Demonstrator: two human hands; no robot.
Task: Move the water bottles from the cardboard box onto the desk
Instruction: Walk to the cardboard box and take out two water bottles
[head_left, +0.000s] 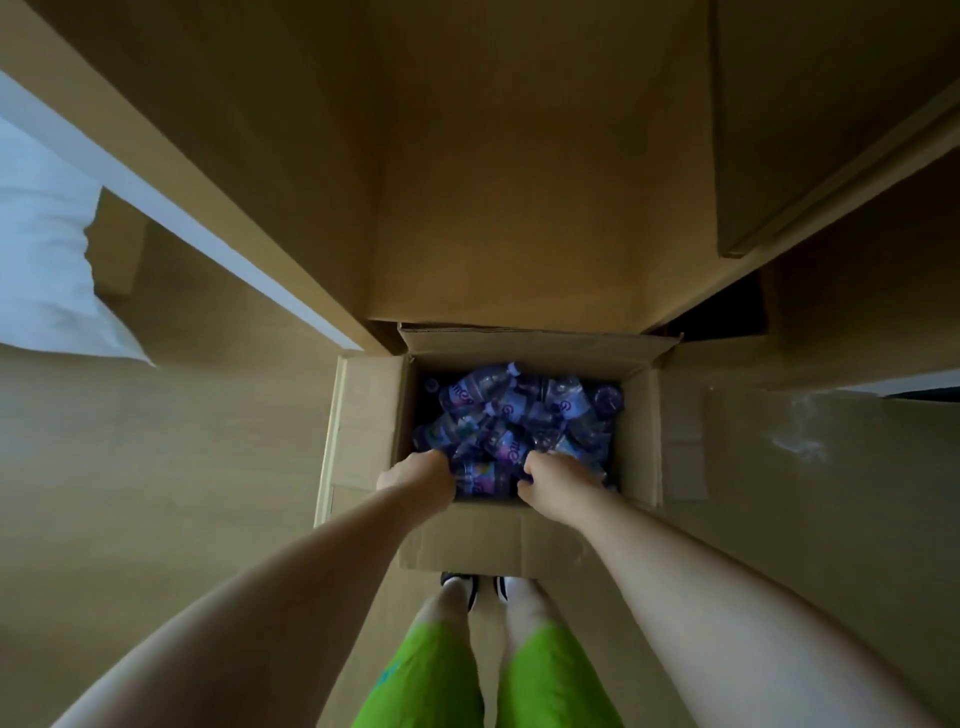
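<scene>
You are standing over the open cardboard box (363, 415) on the floor, reaching both arms down into it. The water bottles (511, 415) are lying jumbled in a heap inside the box, purple labels showing. Your left hand (418, 475) is curling its fingers into the pile at the near left; your right hand (553, 475) is doing likewise at the near right, though whether either is actually gripping a bottle cannot be told. The wooden bench (519, 156) is looming just beyond the box.

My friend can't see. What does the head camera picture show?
Two bare hands, left hand and right hand, reach down into an open cardboard box full of jumbled water bottles with purple-blue labels. Each hand curls around bottles at the near side. The box sits on the floor against wooden furniture.
</scene>
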